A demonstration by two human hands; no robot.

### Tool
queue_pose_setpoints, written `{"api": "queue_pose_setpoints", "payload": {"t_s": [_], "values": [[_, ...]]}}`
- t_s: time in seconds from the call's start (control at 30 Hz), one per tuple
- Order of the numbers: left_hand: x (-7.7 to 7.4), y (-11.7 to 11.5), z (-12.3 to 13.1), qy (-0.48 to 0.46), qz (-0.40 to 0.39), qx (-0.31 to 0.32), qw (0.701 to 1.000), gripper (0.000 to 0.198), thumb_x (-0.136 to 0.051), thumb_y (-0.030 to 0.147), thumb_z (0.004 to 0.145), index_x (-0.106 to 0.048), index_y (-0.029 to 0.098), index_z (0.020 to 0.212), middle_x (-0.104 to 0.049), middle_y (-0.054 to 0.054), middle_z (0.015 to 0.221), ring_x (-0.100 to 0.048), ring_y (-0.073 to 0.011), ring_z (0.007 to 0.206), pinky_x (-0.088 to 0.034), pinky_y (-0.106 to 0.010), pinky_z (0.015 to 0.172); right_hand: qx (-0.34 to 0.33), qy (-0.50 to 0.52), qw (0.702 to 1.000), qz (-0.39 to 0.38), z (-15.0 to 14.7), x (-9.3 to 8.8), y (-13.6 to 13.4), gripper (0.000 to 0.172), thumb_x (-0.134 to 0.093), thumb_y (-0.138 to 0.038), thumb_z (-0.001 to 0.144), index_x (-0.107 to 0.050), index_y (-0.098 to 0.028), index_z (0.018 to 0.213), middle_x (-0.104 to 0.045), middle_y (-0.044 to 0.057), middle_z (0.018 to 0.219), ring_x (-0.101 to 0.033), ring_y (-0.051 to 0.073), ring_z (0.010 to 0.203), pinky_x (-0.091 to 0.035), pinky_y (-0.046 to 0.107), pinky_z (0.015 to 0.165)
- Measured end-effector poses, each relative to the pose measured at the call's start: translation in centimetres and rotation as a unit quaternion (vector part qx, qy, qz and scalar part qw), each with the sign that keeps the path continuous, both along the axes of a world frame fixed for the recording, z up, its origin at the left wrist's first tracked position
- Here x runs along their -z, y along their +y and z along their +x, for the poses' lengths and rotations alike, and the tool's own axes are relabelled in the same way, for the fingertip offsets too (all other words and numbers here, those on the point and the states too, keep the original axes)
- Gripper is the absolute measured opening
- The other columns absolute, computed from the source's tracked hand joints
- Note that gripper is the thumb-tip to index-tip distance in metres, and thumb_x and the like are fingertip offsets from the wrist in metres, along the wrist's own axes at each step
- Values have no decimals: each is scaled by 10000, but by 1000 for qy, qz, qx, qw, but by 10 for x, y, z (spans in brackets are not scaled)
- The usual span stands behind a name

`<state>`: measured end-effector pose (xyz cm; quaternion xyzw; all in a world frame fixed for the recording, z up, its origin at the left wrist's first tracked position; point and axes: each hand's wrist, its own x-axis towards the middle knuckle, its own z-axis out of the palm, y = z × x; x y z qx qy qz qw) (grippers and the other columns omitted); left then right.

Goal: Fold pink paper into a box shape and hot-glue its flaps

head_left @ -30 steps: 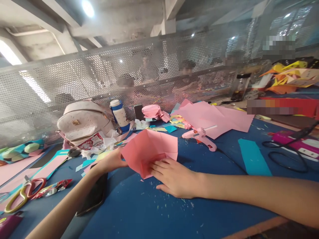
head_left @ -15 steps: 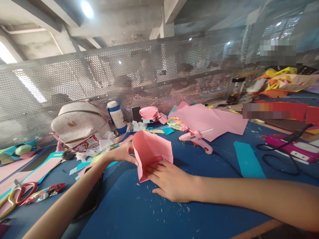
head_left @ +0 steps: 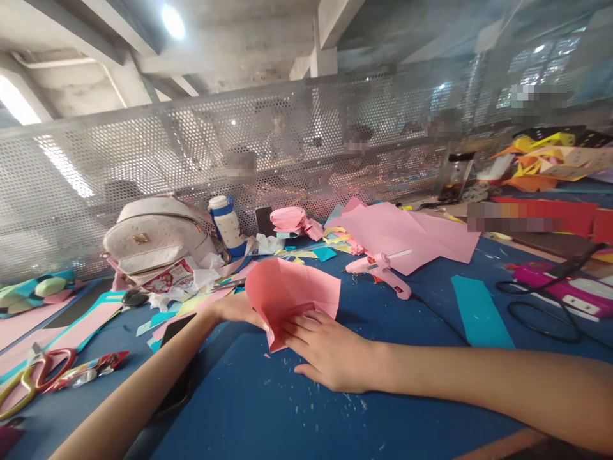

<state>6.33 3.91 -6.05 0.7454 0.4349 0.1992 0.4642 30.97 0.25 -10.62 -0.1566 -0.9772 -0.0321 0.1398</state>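
A folded sheet of pink paper stands curled up on the blue table in front of me, its left side bent upward. My left hand holds that raised side from the left; most of its fingers are hidden behind the paper. Flat on the paper's lower part lies my right hand, fingers stretched out and pressing down at the fold. Beyond the paper rests a pink hot glue gun, its nozzle pointing left.
Left are a white backpack, a bottle, scissors, a candy wrapper and a dark phone under my left forearm. Pink sheets, a blue strip and a magenta power strip lie right. A perforated metal screen stands behind.
My left hand has shifted slightly left and down, and its fingers have gone behind the paper. The paper's raised side leans lower and opens wider. My right hand stays in place.
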Motion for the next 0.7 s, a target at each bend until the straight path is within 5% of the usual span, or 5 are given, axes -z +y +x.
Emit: {"api": "queue_pose_setpoints", "payload": {"t_s": [0.43, 0.7], "values": [[11, -17, 2, -52, -26, 58, 997, 575, -673, 580, 743, -631, 172, 1146, -671, -108, 1177, -581, -277, 1117, -441, -369, 954, -8, 26, 1000, -6, 0, -13, -5, 461, -511, -397, 935, -513, -97, 1285, -560, 139, 1315, -465, 274, 1213, -326, 436, 1046], [23, -16, -2, -66, -21, 44, 997, 469, -638, 576, 779, -673, 159, 991, -709, -98, 1037, -631, -256, 989, -461, -356, 908, -10, 32, 999, -29, 1, -10, -4, 429, -489, -396, 945, -532, -111, 1264, -563, 137, 1306, -460, 263, 1232, -325, 430, 1062]]}}
